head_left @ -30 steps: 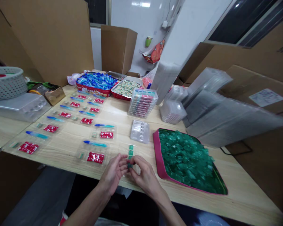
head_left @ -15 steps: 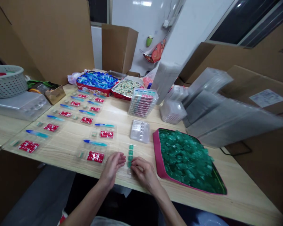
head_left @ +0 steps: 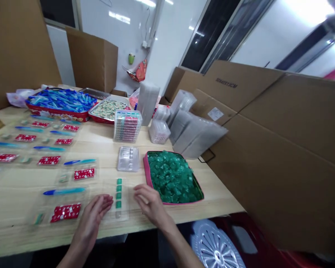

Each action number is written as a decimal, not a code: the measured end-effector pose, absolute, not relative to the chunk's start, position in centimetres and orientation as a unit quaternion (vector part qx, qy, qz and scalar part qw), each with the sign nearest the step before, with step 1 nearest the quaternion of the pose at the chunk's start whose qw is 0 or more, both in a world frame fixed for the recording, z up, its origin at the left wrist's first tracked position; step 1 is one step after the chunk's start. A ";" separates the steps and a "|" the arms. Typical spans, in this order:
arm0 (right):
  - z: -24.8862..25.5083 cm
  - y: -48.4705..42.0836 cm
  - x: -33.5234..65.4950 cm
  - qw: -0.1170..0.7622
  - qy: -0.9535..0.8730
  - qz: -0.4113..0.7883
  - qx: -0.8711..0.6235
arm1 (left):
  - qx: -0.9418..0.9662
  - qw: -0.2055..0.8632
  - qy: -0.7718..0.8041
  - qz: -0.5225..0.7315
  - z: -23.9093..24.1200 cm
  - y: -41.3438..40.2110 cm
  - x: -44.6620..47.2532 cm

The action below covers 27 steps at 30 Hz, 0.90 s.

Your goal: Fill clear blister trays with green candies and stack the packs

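A clear plastic tray [head_left: 124,213] lies in front of me, with a column of several small green cubes [head_left: 118,188] in its slots. At its left edge is my left hand [head_left: 95,212], palm turned inward, fingers stretched and holding nothing. To the right of the tray, my right hand [head_left: 149,203] hovers over the table with bent fingers and the thumb apart; nothing shows in it. Just beyond that hand stands a pink-rimmed tin [head_left: 147,175] heaped with green cubes [head_left: 171,178].
Clear trays with blue pens [head_left: 64,191] and red patterned packets [head_left: 65,212] cover the left side. Stacked filled trays [head_left: 127,126], an upside-down tray [head_left: 128,159], a tin of blue pens [head_left: 61,100] and nested clear trays [head_left: 195,136] stand farther back. A large carton [head_left: 281,149] borders the right.
My right hand has let go of the cubes in the tray and drawn away to the right. My left hand stays beside the tray. The view has turned right.
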State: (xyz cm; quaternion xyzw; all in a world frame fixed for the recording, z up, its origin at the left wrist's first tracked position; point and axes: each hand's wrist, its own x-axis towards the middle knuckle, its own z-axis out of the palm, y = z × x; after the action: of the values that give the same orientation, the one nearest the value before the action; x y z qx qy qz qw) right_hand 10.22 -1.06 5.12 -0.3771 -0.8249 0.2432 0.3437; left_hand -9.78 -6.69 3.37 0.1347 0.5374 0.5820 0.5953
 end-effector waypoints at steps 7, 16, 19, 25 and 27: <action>7.2 2.9 17.7 0.099 -0.821 0.003 -0.563 | 0.155 0.586 0.534 0.589 3.2 -6.9 -9.8; 7.0 1.9 17.5 0.043 -0.821 -0.047 -0.568 | 0.187 0.605 0.537 0.557 2.9 -6.7 -10.0; 7.1 2.1 17.7 0.038 -0.813 -0.046 -0.580 | 0.195 0.606 0.537 0.554 3.2 -6.8 -10.1; 7.3 2.5 18.5 0.109 -0.807 0.011 -0.580 | 0.217 0.595 0.541 0.553 4.6 -6.8 -9.8; 7.6 2.2 18.5 0.164 -0.803 0.033 -0.572 | 0.247 0.588 0.537 0.552 5.3 -6.4 -9.1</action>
State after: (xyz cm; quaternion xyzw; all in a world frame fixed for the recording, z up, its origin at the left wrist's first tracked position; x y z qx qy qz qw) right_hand 18.54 2.16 7.58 -0.5716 -0.8032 0.0330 0.1643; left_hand -9.10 -6.41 5.31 0.2470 0.5370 0.5519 0.5882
